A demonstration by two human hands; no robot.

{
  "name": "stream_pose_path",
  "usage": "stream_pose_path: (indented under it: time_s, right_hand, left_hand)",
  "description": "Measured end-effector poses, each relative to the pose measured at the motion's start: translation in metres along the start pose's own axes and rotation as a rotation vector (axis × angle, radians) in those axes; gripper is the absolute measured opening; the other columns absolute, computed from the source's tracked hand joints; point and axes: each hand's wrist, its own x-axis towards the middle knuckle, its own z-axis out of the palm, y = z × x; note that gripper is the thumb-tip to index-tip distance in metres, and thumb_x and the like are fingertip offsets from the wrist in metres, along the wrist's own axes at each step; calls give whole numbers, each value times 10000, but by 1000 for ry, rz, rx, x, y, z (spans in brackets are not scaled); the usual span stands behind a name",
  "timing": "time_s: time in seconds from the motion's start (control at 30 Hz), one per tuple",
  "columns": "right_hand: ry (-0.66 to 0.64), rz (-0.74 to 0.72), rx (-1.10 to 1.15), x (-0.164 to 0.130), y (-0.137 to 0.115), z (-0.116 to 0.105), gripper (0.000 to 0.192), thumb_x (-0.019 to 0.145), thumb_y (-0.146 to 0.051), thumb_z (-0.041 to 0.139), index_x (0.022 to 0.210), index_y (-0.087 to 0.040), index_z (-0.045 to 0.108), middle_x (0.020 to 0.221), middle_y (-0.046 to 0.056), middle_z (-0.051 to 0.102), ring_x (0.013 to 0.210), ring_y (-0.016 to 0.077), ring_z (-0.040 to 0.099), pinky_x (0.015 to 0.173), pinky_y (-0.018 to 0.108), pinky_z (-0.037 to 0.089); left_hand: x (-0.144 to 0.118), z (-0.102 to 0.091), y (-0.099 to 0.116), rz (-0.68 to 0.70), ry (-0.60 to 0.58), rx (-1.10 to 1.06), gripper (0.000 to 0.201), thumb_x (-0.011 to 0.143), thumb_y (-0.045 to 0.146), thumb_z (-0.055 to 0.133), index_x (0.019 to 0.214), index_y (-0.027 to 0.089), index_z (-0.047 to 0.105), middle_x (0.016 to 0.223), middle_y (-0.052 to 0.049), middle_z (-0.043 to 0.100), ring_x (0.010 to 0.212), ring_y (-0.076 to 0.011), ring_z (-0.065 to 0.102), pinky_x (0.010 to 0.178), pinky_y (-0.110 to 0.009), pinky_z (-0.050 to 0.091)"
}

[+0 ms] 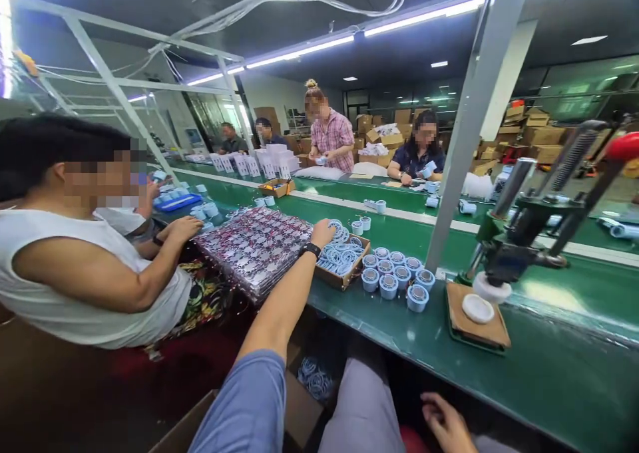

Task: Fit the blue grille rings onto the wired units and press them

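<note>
From my feed, the left hand (pixel 324 232) is at the far-left edge of a shallow brown cardboard tray (pixel 343 281), fingers curled narrow over light-blue plastic rings (pixel 342 259). Can't tell if one is actually gripped; the fingertips are hidden. The rings lie loosely heaped in the tray, on the near side of the green worktable (pixel 559 346).

Right hand (pixel 446 421) is low, below the near table edge, fingers loosely parted, nothing visible in it.

Right of the tray I've got a tight cluster of light-blue round cups with metallic centres (pixel 388 287); farther right, a dark-green hand press with a white pad (pixel 514 257).

Risks, my judgement: tangled rings could come up several at once and spill over the tray's low wall. A stack of shiny, patterned plastic sheets (pixel 259 247) sits close on the left, so a sideways elbow could shove it. A careless sweep rightward could topple the cups.
</note>
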Motion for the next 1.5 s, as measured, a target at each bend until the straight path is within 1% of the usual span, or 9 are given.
stream_pose_path:
  time_s: [0.1,0.23,0.37,0.57,0.83,1.03,1.27,1.4,1.5]
  right_hand:
    - [47,69,54,17,-13,3,337,933,-417,507,903,-150,710,724,54,714,625,166,680,597,281,584]
    - [75,82,103,69,-45,11,319,894,-325,521,1126,-169,675,892,60,721,705,149,678,723,300,597]
    - [129,63,75,120,-65,25,650,880,-276,556,1496,-186,372,1243,132,623,696,110,655,714,296,607]
    - [168,-130,-207,116,-72,28,589,853,-79,481,1429,-203,488,1282,113,640,1109,208,661,931,329,584]
    - [122,-316,-551,93,-41,14,599,840,-23,443,1418,-162,510,1352,166,624,1095,298,669,834,400,604]
    - [86,-326,-522,97,-45,-43,544,857,-137,532,1399,-166,490,1374,177,573,1148,275,612,914,398,573]
    - [42,-364,-260,99,-44,-59,501,887,-139,513,1384,-150,452,1178,132,672,1171,237,567,1002,393,513]
    - [-10,-393,-320,100,-50,-48,453,911,-134,519,1361,-186,498,1202,114,677,1185,240,563,1076,458,452]
    - [-42,-289,-265,104,-57,-46,578,911,-308,621,1443,-204,423,1397,154,544,1321,271,487,1093,462,453]
  left_hand:
    - [-33,12,5,-67,-28,-253,357,952,347,624,1259,168,596,1279,-96,621,1072,-260,646,889,-464,565]
    - [-93,53,7,-187,-123,-578,351,953,345,623,1261,179,593,1270,-102,625,1057,-244,653,879,-458,572]
    - [-169,97,10,-301,-190,-881,344,949,350,628,1242,171,604,1249,-92,635,1042,-249,657,867,-449,575]
    - [-247,123,11,-467,-145,-1297,183,934,284,585,1033,162,679,1010,-66,703,939,-196,677,890,-357,537]
    - [-248,153,17,-778,-171,-1549,180,849,342,700,969,208,718,1011,-66,751,1023,-248,704,939,-365,522]
    - [-227,172,23,-1071,-348,-1610,277,907,301,586,1108,160,715,991,-114,770,876,-242,730,790,-368,563]
    - [-225,162,19,-959,-620,-1623,422,853,394,710,1218,184,683,1149,-128,751,918,-226,718,670,-294,548]
    - [-225,156,11,-974,-602,-1598,355,807,326,764,1101,130,729,1049,-130,763,898,-202,714,774,-285,556]
    - [-228,146,6,-960,-599,-1562,270,819,304,747,1042,155,731,981,-86,763,836,-204,715,658,-279,569]
